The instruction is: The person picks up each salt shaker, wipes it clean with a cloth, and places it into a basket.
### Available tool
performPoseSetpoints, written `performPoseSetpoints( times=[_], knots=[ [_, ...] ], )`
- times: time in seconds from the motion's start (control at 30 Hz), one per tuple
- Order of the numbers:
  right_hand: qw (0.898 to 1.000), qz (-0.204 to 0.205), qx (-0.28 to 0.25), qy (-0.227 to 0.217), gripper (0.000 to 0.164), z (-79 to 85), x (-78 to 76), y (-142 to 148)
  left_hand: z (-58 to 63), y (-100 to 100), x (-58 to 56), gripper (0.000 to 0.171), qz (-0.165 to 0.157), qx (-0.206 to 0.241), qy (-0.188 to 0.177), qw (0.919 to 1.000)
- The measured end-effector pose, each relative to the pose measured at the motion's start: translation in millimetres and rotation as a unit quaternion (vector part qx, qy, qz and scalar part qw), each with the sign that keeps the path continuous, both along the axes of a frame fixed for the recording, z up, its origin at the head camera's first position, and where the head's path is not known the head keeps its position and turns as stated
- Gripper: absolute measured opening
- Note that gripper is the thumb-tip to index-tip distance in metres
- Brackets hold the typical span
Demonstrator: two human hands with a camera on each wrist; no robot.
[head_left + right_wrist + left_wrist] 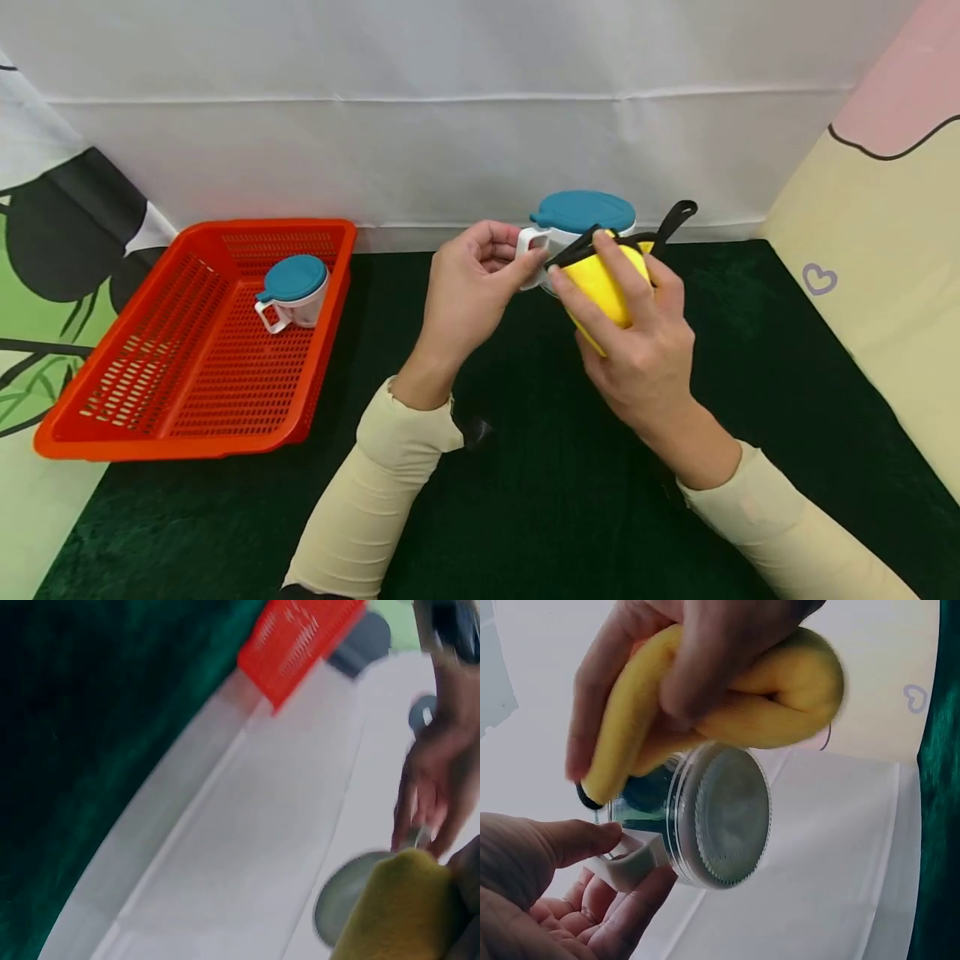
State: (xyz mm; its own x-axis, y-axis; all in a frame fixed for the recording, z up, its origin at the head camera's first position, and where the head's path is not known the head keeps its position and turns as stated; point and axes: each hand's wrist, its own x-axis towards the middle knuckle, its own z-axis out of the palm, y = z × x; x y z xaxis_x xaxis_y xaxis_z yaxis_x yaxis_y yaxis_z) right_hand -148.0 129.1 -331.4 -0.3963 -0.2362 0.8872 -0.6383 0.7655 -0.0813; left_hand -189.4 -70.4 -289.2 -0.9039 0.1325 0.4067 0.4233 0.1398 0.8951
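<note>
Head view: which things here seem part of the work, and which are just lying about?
Likely in the job:
blue-lidded cup, its handle pinched by the left hand
yellow cloth, gripped by the right hand

Apparently just about, touched by neither hand:
red basket
second lidded cup, inside the basket
dark green table cover
white backdrop

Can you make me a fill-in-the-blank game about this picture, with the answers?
The person's left grip pinches the white ____ of a round, transparent, blue-lidded cup.
The right grip holds a folded yellow fabric cloth with a ____ loop.
The rectangular red plastic basket holds exactly ____ similar cup.

Missing words: handle, black, one.
</note>
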Motion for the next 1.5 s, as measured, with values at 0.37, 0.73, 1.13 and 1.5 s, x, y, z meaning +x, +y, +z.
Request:
performPoseSetpoints(
  times=[0.37, 0.73, 1.13, 1.5],
  knots=[
    [0.921, 0.139, -0.269, -0.244, 0.063, 14.0, -12.7, 36.7, 1.7, -9.9, -0.8, 0.020, -0.057, 0.014, -0.003, 0.9983],
    [0.853, 0.233, -0.318, -0.341, 0.059, 43.1, -6.9, 61.5, 0.2, -10.4, 1.4, 0.025, -0.072, -0.096, 0.001, 0.9928],
    [0.832, 0.239, -0.274, -0.420, 0.059, 47.3, -3.3, 73.2, -2.5, -18.9, -0.1, 0.022, -0.128, -0.090, 0.012, 0.9876],
    [0.778, 0.297, -0.240, -0.499, 0.057, 41.2, -10.3, 80.6, -2.5, -23.6, 0.0, 0.022, -0.157, -0.075, 0.024, 0.9844]
  ],
)
